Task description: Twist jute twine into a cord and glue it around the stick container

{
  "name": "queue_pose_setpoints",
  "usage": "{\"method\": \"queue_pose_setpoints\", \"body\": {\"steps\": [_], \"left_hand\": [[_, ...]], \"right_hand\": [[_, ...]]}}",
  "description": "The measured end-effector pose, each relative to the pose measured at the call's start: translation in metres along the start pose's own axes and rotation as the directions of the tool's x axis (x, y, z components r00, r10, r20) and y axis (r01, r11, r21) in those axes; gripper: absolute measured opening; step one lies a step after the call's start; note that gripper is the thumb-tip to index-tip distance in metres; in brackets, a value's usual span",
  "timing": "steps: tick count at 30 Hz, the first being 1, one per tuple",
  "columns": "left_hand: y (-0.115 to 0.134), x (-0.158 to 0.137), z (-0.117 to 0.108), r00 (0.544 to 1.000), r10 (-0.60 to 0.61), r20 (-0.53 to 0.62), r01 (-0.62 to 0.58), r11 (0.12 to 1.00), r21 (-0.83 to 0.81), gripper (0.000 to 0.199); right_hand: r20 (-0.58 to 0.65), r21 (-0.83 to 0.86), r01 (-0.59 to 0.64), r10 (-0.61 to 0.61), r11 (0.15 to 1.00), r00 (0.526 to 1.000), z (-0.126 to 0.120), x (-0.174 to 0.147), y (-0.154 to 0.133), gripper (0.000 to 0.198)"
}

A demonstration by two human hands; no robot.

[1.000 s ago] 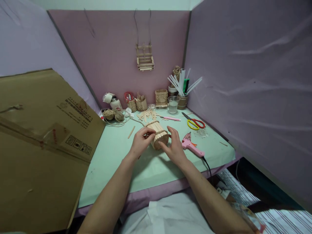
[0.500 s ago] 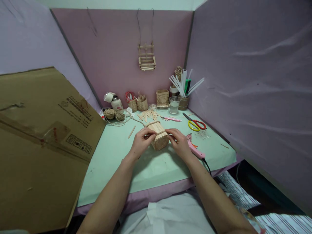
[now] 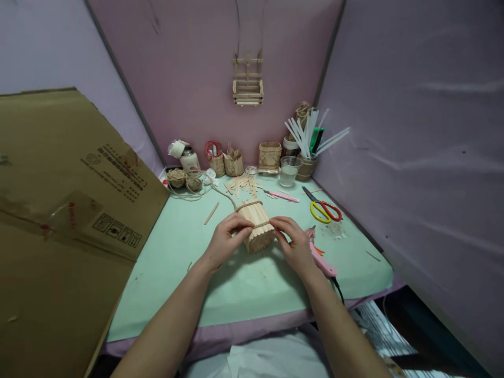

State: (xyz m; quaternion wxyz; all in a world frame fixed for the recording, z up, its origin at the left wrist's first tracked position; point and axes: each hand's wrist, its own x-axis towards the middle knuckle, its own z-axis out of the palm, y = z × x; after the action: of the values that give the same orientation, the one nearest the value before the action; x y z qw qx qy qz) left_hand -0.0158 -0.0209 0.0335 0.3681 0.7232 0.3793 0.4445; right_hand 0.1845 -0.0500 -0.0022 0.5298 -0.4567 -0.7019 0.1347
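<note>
Between my hands, a small round container of wooden craft sticks [image 3: 254, 214] lies tipped on its side, its base turned toward me. Jute twine [image 3: 261, 225] runs around it near the base, and a second band circles it farther up, with a loose strand trailing back to the twine balls [image 3: 178, 178]. My left hand [image 3: 232, 236] is closed at the container's left side, thumb and fingertips pinching at the twine. At the right side, my right hand [image 3: 290, 239] pinches the same band with its fingertips. A pink glue gun [image 3: 323, 261] lies just right of my right hand.
Scissors [image 3: 323, 209] and a pink craft knife [image 3: 281, 196] lie beyond my hands. Loose sticks [image 3: 242, 185] are scattered at the back. A clear cup [image 3: 289, 172] stands before a pot of glue sticks [image 3: 305, 168]. A large cardboard box [image 3: 71, 226] blocks the left side.
The view has tilted down and shifted slightly, so everything sits differently in the picture. Both hands stay at the twine band on the stick container, with little visible movement of their own.
</note>
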Motion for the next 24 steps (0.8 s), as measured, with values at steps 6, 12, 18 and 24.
{"method": "queue_pose_setpoints", "body": {"steps": [6, 12, 18, 24], "left_hand": [[-0.005, -0.005, -0.001, 0.996, -0.088, -0.002, 0.087, 0.990, -0.113, 0.012], [-0.017, -0.005, 0.006, 0.980, -0.180, -0.086, 0.155, 0.958, -0.240, 0.008], [-0.012, -0.011, 0.013, 0.964, -0.230, -0.136, 0.199, 0.958, -0.205, 0.008], [-0.010, -0.020, 0.018, 0.956, -0.231, -0.182, 0.198, 0.963, -0.185, 0.007]], "right_hand": [[0.000, 0.079, -0.046, 0.047, 0.996, 0.999, 0.004, -0.003, 0.004, 0.026], [0.015, 0.187, -0.081, 0.079, 0.979, 0.997, 0.010, -0.010, 0.012, 0.029], [0.048, 0.218, -0.111, 0.103, 0.970, 0.994, 0.009, -0.012, 0.015, 0.034], [0.044, 0.209, -0.095, 0.087, 0.973, 0.995, 0.007, -0.011, 0.013, 0.035]]}}
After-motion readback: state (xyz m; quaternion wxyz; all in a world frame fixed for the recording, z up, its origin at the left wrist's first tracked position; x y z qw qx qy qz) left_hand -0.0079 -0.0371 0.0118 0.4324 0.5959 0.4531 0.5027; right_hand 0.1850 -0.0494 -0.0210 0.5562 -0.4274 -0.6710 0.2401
